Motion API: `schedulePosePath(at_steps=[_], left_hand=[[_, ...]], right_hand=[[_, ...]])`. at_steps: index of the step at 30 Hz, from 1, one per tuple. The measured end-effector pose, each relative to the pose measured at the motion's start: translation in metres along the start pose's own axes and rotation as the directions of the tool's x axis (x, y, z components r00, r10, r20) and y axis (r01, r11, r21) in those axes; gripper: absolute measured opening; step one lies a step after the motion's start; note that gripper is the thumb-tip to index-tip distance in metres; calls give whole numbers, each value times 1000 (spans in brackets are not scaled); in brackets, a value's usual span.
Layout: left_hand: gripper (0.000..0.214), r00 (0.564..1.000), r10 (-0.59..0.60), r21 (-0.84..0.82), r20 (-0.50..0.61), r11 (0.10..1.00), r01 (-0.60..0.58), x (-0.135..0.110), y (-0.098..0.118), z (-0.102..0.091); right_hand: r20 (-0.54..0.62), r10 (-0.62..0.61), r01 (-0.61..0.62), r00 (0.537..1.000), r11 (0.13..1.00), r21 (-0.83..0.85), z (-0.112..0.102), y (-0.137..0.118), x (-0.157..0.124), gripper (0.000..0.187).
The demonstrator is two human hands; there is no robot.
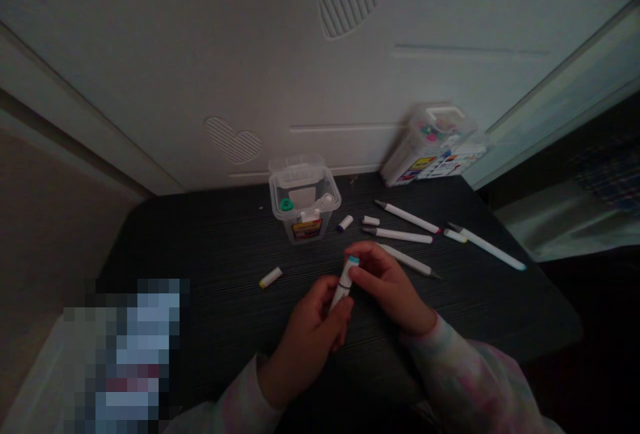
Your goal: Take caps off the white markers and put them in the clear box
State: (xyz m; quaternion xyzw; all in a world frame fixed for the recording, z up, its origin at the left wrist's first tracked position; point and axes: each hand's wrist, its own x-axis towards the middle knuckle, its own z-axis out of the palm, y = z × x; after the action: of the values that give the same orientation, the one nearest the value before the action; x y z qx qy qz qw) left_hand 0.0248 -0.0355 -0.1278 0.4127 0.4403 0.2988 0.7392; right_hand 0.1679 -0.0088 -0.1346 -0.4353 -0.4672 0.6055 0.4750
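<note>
A white marker (344, 285) with a teal end is at the centre of the frame, a little below the middle. The left hand (311, 329) closes around its barrel; the right hand (383, 277) pinches its teal end. Just above, a clear tub (288, 224) bears a yellow-and-red label (307, 229), its writing too small to read. At upper right, a filled case (401, 164) carries colourful labels, likewise illegible.

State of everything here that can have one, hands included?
Held marker: tilted, teal end up.
Left hand: closed around its lower part.
Right hand: pinching its teal end.
Front container: lid open.
Rear container: lid shut.
Four loose markers: uncapped, lying down.
Four caps: off, lying loose.
</note>
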Motion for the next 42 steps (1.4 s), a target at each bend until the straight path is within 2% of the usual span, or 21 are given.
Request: schedulePosePath(at_steps=[4,7,10,14,18,23,27,31,34,37,42], left_hand=[[21,989,89,152,-116,986,-71,-3,0,-1],[19,980,143,181,-139,976,-117,-5,1,-2],[20,996,66,53,-58,997,-63,-4,2,-1],[21,995,-79,-126,63,988,87,-1,1,0],[23,990,-131,-165,55,977,138,1,-1,0],[28,986,-167,-243,26,955,168,4,-7,-2],[38,975,-205,-384,83,896,221,6,-11,-2],[46,938,-295,-509,182,788,347,9,-8,-4],[53,895,-351,-573,275,687,446,11,-3,-9],[58,858,-392,-587,333,626,514,12,-2,-12],[61,871,-388,-604,301,630,489,13,-4,-13]], right_hand=[[59,-89,99,994,975,-201,0,-2,-6,25],[132,-125,155,983,956,-251,-2,-1,-10,35],[166,-96,132,982,966,-222,-2,1,-11,39],[121,-12,25,993,994,-106,1,1,-8,30],[143,50,-53,988,998,20,4,0,-3,26],[152,31,-35,988,999,22,5,3,-2,28],[178,-23,47,984,990,-131,5,2,-3,29],[253,-104,191,962,917,-351,5,0,-4,37],[314,-114,235,943,894,-381,8,1,-4,45],[373,-80,230,924,896,-380,12,3,-4,49],[424,-57,216,904,917,-337,13,3,-4,50]])
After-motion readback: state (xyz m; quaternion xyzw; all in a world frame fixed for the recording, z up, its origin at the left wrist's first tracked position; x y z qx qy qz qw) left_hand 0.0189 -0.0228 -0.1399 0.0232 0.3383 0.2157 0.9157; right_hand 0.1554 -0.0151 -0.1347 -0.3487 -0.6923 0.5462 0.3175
